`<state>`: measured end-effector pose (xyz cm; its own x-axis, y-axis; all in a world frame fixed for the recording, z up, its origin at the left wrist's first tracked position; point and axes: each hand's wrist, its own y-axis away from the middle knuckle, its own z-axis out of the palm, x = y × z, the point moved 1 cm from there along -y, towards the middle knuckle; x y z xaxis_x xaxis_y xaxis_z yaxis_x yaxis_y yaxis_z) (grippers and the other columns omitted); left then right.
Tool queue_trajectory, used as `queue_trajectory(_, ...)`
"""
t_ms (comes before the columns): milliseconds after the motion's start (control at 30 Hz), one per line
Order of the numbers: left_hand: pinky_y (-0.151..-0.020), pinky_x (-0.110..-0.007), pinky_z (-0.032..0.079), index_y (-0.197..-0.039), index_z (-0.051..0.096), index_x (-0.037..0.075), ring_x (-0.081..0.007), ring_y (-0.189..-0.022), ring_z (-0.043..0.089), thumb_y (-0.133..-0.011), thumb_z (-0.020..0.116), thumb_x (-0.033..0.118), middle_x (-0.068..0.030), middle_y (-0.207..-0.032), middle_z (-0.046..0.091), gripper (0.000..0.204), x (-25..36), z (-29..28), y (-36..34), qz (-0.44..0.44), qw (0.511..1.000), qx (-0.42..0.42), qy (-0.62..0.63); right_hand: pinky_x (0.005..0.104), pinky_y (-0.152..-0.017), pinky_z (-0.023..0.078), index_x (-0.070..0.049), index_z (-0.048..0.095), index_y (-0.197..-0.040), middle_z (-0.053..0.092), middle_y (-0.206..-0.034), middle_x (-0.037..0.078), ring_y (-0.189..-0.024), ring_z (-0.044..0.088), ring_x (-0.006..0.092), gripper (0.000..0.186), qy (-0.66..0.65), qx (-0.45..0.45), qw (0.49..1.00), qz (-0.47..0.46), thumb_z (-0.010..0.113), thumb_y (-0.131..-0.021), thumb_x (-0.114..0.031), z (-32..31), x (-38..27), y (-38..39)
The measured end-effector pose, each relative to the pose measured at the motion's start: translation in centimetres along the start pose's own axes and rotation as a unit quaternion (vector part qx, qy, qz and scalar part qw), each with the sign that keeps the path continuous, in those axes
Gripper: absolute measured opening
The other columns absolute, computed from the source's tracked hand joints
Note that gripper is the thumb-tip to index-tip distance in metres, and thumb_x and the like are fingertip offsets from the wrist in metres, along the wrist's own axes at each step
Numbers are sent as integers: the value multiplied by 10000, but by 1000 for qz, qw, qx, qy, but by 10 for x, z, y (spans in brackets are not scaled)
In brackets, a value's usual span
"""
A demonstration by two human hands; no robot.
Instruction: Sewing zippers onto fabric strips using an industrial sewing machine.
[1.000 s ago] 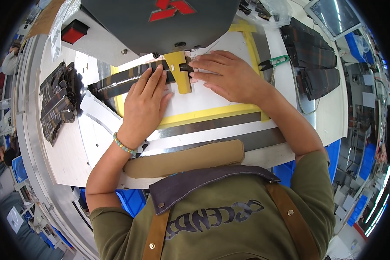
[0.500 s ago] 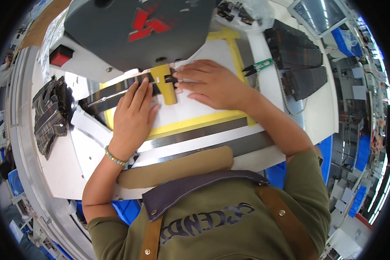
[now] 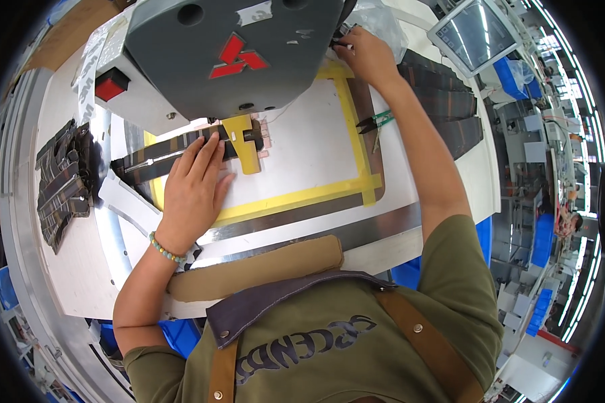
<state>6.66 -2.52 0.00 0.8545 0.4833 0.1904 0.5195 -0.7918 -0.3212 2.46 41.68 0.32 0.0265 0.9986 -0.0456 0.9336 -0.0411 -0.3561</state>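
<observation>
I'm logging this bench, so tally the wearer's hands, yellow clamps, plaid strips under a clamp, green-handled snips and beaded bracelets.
Hands: 2 (left hand, right hand)
Yellow clamp: 1
Plaid strip under the clamp: 1
Green-handled snips: 1
Beaded bracelet: 1
Total: 6

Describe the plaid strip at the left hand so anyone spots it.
Find the big grey machine head. Below it, the left hand rests on the plaid strip, left of a yellow plate. Unlike the heaped plaid pieces farther left, it lies flat.
</observation>
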Motion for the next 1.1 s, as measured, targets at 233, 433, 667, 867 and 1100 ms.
queue_trajectory(233,-1169,-467,482,-1434,644,-63,-377,-1389,581,-944,783,159,-175,-1541,618,556,-3,-3,4,-4,1000,4,7,499,-786,609,-25,785,-995,686,-1004,128,-926,741,379,172,68,-10,998,15,681,-978,-160,-28,-57,65)
queue_trajectory(433,-1171,-460,483,-1406,665,-58,-373,-1395,585,-951,784,156,-167,-1526,632,517,-4,-4,3,0,1000,5,-5,432,-775,610,-43,803,-1101,762,-1022,127,-885,765,342,168,-183,64,979,69,739,-953,-92,-52,-66,98)
queue_trajectory(667,-1067,-448,549,-1285,733,-11,-359,-1280,662,-915,824,117,-144,-1407,705,402,14,-36,-6,40,997,47,42,379,-826,595,-46,817,-1097,791,-1060,125,-924,774,289,164,-220,115,962,116,773,-960,-126,-68,-52,90)
queue_trajectory(867,-919,-433,605,-1192,750,-12,-360,-1093,725,-896,841,102,-148,-1281,752,330,36,-40,-17,66,988,23,141,456,-853,610,-61,786,-1213,775,-1165,137,-1016,746,380,236,-1,53,998,31,701,-1008,-141,-31,-50,74)
queue_trajectory(1100,-903,-376,608,-1228,757,-8,-318,-1031,738,-913,826,63,-160,-1247,764,330,40,-32,-15,42,967,41,247,455,-822,606,-64,791,-1156,768,-1077,118,-959,748,358,201,-27,114,992,35,677,-993,-94,-57,-58,79)
